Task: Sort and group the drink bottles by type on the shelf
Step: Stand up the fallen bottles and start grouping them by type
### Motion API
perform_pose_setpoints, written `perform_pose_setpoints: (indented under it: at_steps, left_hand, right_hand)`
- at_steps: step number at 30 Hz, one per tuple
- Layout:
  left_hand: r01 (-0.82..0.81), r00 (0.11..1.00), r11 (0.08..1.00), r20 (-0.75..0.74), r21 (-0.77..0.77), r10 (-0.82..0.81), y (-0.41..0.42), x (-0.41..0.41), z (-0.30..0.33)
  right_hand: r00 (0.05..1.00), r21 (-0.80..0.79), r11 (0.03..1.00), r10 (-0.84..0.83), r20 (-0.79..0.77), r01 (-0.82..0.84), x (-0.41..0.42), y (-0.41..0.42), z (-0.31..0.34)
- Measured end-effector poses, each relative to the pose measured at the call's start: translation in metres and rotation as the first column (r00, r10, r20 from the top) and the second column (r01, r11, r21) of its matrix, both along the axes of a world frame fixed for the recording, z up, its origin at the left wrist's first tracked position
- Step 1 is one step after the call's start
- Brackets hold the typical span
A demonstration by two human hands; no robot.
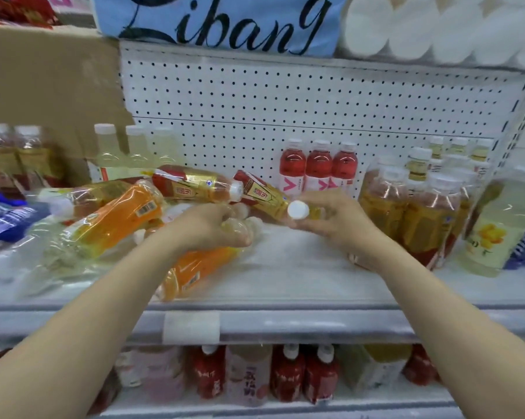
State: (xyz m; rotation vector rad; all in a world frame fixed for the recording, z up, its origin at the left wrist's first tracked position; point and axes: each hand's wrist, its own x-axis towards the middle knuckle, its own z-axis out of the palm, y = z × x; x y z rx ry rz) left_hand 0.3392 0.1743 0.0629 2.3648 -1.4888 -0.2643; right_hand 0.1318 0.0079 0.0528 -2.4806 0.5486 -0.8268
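On the white shelf (300, 267) a heap of lying bottles fills the left half: orange drink bottles (116, 219), pale clear bottles (46, 255) and gold-labelled tea bottles (194, 182). My right hand (330, 219) grips the neck of a lying gold-labelled tea bottle (264, 193), whose white cap (298, 210) points toward me. My left hand (215, 225) curls over a pale clear bottle (243, 229) in the heap. Upright gold-labelled tea bottles (415, 213) stand grouped to the right, and three red drink bottles (318, 170) stand at the back.
Pale yellow bottles (497, 225) stand at the far right and pale bottles (119, 152) at the back left. A pegboard wall (285, 101) closes the back. A lower shelf (285, 373) holds red and pink bottles. Blue packs (4, 216) lie far left.
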Motion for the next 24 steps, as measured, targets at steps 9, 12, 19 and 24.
perform_pose_setpoints:
  at_steps: [9, 12, 19, 24]
  left_hand:
    - [-0.002, 0.938, 0.987, 0.343, 0.163, -0.055, -0.008, -0.013, -0.004]
    - [-0.010, 0.943, 0.994, 0.333, 0.113, -0.028, -0.012, -0.008, -0.014]
    - [-0.014, 0.940, 0.969, -0.332, -0.248, -0.071, -0.018, 0.001, 0.005]
    - [-0.080, 0.680, 0.854, -0.655, -0.514, -0.330, -0.040, -0.002, 0.015]
  right_hand:
    - [0.898, 0.375, 0.912, -0.298, 0.323, 0.167, -0.016, 0.026, 0.044]
    - [0.907, 0.341, 0.916, -0.314, 0.282, 0.211, -0.019, 0.035, 0.044]
    - [0.933, 0.224, 0.921, -0.347, 0.096, 0.320, -0.036, 0.052, 0.038]
    - [0.868, 0.188, 0.873, -0.477, 0.137, 0.450, -0.040, 0.057, 0.039]
